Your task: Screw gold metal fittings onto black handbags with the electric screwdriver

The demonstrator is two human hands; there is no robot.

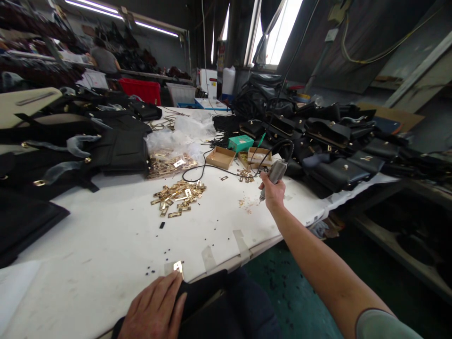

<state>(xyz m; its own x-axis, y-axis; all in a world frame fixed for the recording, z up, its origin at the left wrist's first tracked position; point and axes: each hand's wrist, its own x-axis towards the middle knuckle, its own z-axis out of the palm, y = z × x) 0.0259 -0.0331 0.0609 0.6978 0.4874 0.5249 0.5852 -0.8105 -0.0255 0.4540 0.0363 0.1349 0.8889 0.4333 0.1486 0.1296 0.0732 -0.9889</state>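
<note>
My right hand [274, 192] is wrapped round a grey electric screwdriver [277, 171], its tip pointing down at a scatter of tiny gold screws [246, 204] on the white table. My left hand [155, 306] lies with fingers stretched over a black leather piece [208, 294] at the table's near edge. Just beyond its fingertips is a shiny gold metal plate [178, 268]. Whether the plate is fixed to the leather I cannot tell. A heap of similar gold plates [180, 195] sits mid-table.
Black bags crowd the left [120, 146] and right [335, 174] of the white table [116, 235]. Farther back are a cardboard box [221, 157], a green box [240, 142] and plastic bags [194, 127]. A black cord [204, 172] loops across. Someone [105, 57] stands in the background.
</note>
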